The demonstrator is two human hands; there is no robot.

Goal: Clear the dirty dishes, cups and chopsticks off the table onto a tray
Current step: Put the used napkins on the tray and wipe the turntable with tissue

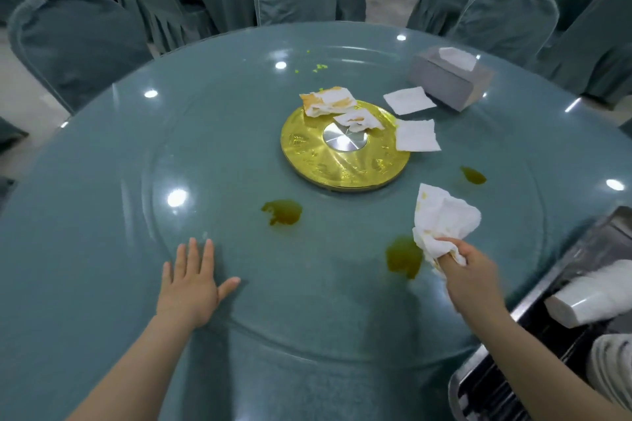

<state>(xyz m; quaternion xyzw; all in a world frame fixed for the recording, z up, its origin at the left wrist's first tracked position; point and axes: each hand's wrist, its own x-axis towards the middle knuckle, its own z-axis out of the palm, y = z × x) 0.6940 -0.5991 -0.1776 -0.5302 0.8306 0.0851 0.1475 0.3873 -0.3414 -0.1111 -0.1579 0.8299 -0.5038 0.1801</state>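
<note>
Left hand [191, 287] lay flat, fingers spread, on the round glass worktop [102, 181]. Right hand [470, 267] squeezed a crumpled paper napkin [441, 219] just beside a yellow-green spill [403, 258]. Stacked white cups [588, 297] lay tipped over on the metal tray [533, 301] at the right edge, beside the worktop.

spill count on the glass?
3 brownish-green spills: one left of centre, one beside the tissue in the right hand, one right of the gold hub. None seem hidden.
</note>
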